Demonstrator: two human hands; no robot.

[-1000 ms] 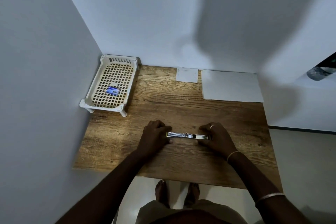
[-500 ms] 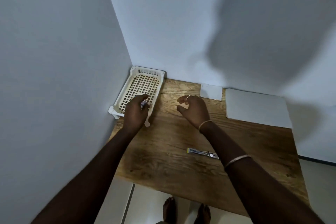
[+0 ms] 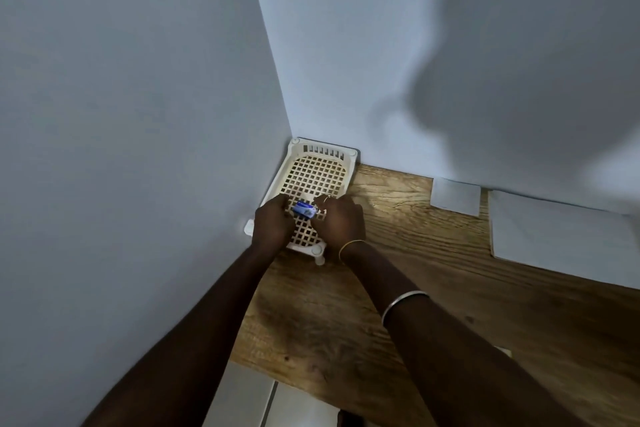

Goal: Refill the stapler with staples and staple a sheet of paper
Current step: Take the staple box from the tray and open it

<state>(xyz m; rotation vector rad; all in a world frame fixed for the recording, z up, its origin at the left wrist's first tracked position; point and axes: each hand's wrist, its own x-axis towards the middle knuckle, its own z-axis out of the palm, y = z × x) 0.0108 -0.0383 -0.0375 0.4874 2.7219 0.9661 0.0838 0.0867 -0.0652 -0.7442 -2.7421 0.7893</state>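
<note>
A small blue and white staple box (image 3: 304, 210) is held just above the white lattice basket (image 3: 322, 149) in the table's far left corner. My left hand (image 3: 272, 224) grips its left end and my right hand (image 3: 341, 224) pinches its right end. A large white sheet of paper (image 3: 561, 232) lies at the back right of the wooden table (image 3: 415, 270), with a smaller white sheet (image 3: 455, 196) beside it. My right forearm hides the stapler, apart from a pale tip (image 3: 503, 351) showing at the arm's edge.
Grey walls close in on the left and the back, and the basket stands tight in their corner. The table's near edge runs below my forearms, with pale floor beneath it.
Both hands left the stapler on the table and reached to the basket. My left hand took up the blue staple box and my right hand joined it. My head turned left.
</note>
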